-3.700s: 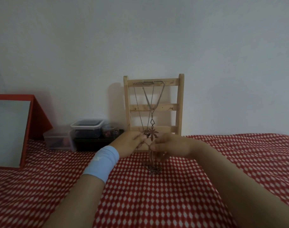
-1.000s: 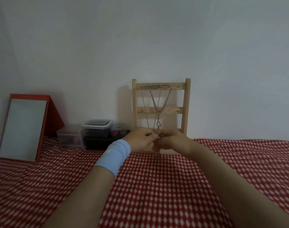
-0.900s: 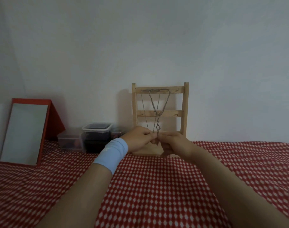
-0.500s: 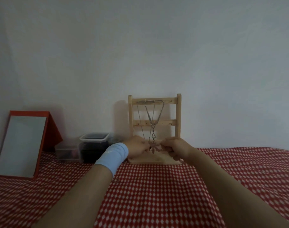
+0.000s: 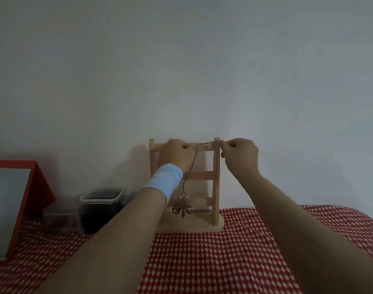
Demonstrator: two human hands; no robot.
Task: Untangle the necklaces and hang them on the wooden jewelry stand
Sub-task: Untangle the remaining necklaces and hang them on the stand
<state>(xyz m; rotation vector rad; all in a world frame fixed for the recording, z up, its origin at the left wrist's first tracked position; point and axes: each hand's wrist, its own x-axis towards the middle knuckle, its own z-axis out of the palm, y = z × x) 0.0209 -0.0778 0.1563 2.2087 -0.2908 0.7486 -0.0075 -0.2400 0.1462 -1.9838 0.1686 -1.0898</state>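
Red-and-white checked cloth [image 5: 213,262] covers the surface across the whole lower part of the view, with a plain pale wall [image 5: 181,71] rising behind it. At the far left a red-framed mirror [image 5: 9,209] leans back, tilted. Just to its right, against the wall, sit clear plastic boxes: a low one [image 5: 58,219] and a taller one with a white-rimmed lid and dark contents [image 5: 100,206].

Centred against the wall stands the wooden jewelry stand [image 5: 216,187], upright on its flat base, with two side posts and several cross rails. Two bare forearms reach up from the bottom edge to its top rail. The left wrist wears a light blue wristband [image 5: 163,183].

The left hand [image 5: 177,152] is curled closed at the left half of the top rail, fingers pinching a thin chain [image 5: 193,164]. The right hand [image 5: 240,154] is also closed, thumb and forefinger pinching the other end of the same chain beside the right post. Between the hands the chain runs taut along the top rail. From the left hand's grip, chain hangs down in front of the stand, ending in a small loop and a brownish leaf-shaped pendant [image 5: 184,210] with a little round charm [image 5: 176,211] beside it, just above the base. Whether more than one necklace hangs there cannot be told.
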